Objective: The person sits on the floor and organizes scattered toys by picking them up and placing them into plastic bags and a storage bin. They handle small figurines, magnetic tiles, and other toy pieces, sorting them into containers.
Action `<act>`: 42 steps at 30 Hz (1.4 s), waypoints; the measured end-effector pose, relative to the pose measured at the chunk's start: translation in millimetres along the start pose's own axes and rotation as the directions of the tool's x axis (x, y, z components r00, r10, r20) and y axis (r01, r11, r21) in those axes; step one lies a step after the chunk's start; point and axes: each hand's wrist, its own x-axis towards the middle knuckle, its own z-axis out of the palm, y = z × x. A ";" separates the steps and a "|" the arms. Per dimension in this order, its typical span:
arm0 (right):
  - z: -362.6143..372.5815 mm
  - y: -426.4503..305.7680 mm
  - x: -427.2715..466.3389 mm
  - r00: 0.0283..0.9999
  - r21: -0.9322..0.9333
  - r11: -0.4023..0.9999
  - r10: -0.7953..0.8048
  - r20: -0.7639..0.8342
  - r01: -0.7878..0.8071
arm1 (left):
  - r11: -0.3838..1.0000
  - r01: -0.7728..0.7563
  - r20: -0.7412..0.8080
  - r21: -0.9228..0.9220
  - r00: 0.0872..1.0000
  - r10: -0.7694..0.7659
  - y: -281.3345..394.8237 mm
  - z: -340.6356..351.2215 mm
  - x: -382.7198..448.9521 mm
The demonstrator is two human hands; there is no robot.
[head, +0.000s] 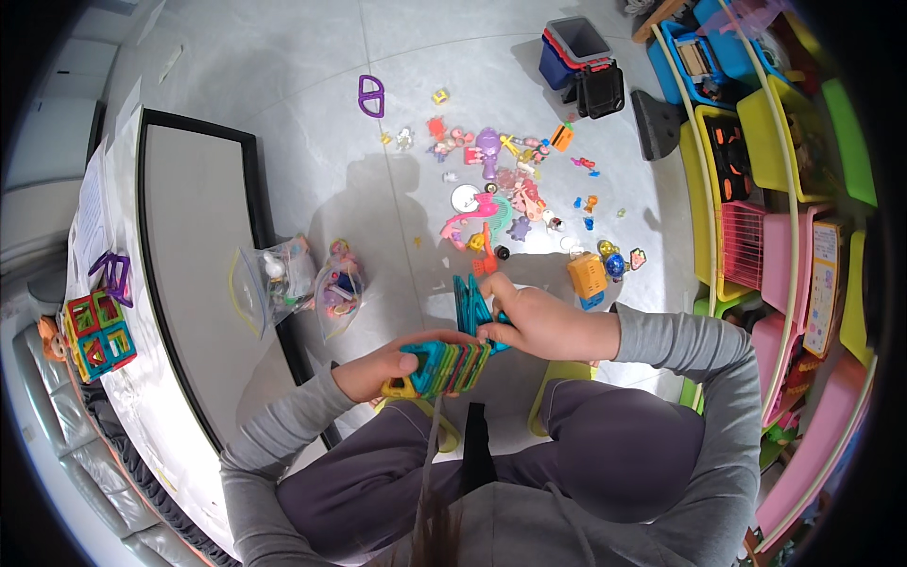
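Note:
My left hand is closed around a stack of square magnetic tiles, mostly green, yellow, teal and orange, in front of my lap. Just above and to the right, my right hand grips several teal magnetic tiles, some of them fanned apart. The two groups of tiles are close together; whether they touch I cannot tell. Beyond my hands, small toys lie scattered on the grey floor, among them a purple figure, a green comb-like toy and an orange block-shaped toy.
Two clear zip bags of toys lie left of my hands by a black-framed board. Joined magnetic tiles rest on the white surface far left. Stacked bins stand upper right; a rack of coloured bins lines the right.

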 end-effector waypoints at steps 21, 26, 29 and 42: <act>-33.1 18.8 0.9 0.986 0.504 0.856 0.162 -0.049 -0.116 | 0.991 -0.052 -0.198 -0.125 0.980 0.026 -21.9 -17.7 0.6; -27.3 -19.1 -1.9 0.994 0.761 0.648 0.100 -0.053 -0.024 | 0.989 -0.133 -0.542 0.064 0.828 0.146 -18.6 1.7 22.6; -18.8 -34.7 1.6 0.990 0.804 0.595 0.117 -0.075 -0.010 | 0.920 -0.270 -0.595 0.284 0.702 0.391 -29.1 8.7 34.7; 19.8 1.3 5.2 0.979 0.619 0.784 0.090 -0.184 0.044 | 0.722 -0.110 -0.469 0.683 0.691 0.550 -37.2 0.0 58.1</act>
